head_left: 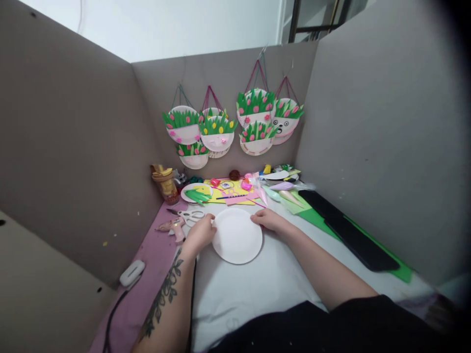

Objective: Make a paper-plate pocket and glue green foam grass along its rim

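A round white paper plate (237,238) is held between my two hands, a little above the pale cloth or just touching it; I cannot tell which. My left hand (200,233) pinches its left rim, and my right hand (270,220) pinches the upper right rim. Left of the plate lie white-handled scissors (191,215) and a pink glue gun (173,227). Behind it, a smaller plate (187,187) carries cut green paper leaves (197,196). Yellow and pink paper sheets (241,198) lie beyond my hands.
Finished plate baskets with paper tulips (219,140) hang on the back partition (147,83). A brown-yellow cup (167,186) stands at the back left. Piping-style bags (290,197) lie at the back right, near long black objects (356,242). A white power strip (132,273) sits left.
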Action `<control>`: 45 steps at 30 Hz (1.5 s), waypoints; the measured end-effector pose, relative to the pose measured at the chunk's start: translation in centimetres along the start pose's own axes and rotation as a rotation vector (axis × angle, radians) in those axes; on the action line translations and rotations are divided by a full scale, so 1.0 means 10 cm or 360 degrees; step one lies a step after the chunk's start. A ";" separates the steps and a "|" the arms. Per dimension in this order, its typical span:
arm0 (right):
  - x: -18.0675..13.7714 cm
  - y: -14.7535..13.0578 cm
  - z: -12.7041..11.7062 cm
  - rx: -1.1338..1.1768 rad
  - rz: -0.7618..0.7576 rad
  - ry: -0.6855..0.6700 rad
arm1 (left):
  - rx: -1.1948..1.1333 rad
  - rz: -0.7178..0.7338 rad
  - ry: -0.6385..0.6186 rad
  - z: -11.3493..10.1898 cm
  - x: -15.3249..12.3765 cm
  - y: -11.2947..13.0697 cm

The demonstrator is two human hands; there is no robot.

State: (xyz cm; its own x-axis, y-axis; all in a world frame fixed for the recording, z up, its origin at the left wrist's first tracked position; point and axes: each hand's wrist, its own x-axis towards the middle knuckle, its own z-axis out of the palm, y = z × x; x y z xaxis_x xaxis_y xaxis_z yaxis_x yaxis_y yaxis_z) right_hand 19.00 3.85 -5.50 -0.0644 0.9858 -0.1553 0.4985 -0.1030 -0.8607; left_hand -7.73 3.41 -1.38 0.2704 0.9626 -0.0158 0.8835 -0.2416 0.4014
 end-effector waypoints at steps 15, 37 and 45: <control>0.10 0.04 -0.07 0.0624 -0.0253 0.0287 | -0.0629 0.0095 0.0160 -0.08 0.00 0.06; 0.09 0.03 0.03 -0.0284 -0.0189 0.0222 | 0.0808 -0.0616 -0.0184 -0.62 -1.27 -1.15; 0.08 0.03 0.03 -0.0396 -0.0188 0.0221 | 0.0900 -0.0688 -0.0114 -0.48 -1.27 -1.23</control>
State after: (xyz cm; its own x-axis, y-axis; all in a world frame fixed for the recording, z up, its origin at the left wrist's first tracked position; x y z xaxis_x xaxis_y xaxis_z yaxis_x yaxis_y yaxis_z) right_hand 18.89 4.57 -6.01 -0.0241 0.9995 0.0211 0.6922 0.0319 -0.7210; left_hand -23.88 -5.25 -1.71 -0.1417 0.9808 -0.1340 0.9750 0.1149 -0.1903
